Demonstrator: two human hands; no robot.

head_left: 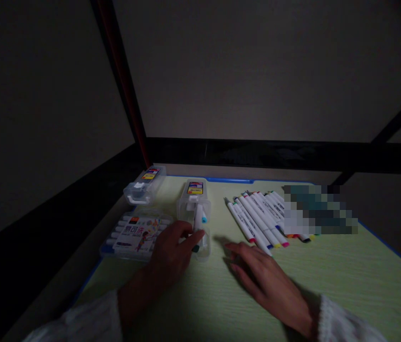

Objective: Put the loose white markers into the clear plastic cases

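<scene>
My left hand (177, 244) pinches a white marker pen (198, 219) with a dark green end, held over a clear plastic case (205, 251). A second marker with a light blue end (204, 217) shows in that case beside the held one. The case's raised part (193, 191) carries a yellow and blue label. My right hand (257, 270) is low over the table with its thumb and fingers apart, holding nothing. Just beyond its fingertips lies a spread of white markers (257, 213) with coloured ends, side by side and slanting.
A clear case with a printed paper (139, 235) and several markers lies to the left of my left hand. Behind it another clear case (146, 184) stands near the table's left edge. The pale green table (357, 285) has a blue rim. A blurred patch (319, 209) covers the right.
</scene>
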